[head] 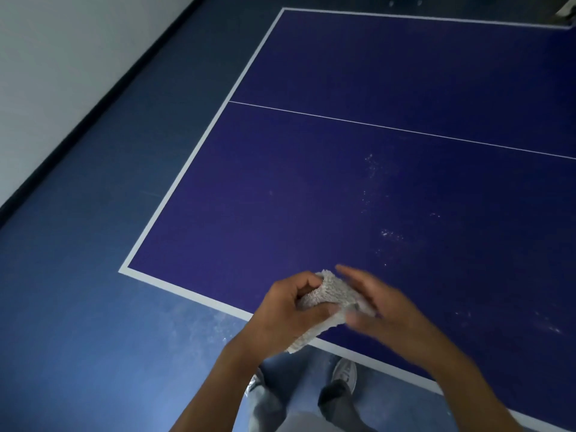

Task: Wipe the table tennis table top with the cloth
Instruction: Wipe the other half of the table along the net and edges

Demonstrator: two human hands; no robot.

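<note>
Nearest the camera, the left hand (288, 310) is clenched around a bunched, pale grey terry cloth (327, 302), held in the air over the near edge of the table; the right hand (374, 302) lies against the cloth's other side with fingers extended, blurred — whether it grips or only presses I cannot tell. Below are grey trousers (268, 400) and a pale shoe (344, 372) on the blue floor (78, 291). Beyond the hands spreads the dark blue table tennis table top (311, 182) with its white border; whitish specks (389, 233) lie scattered right of centre, so wiping seems barely begun — the cloth is not yet on the surface. No brand, label or writing is legible anywhere.
</note>
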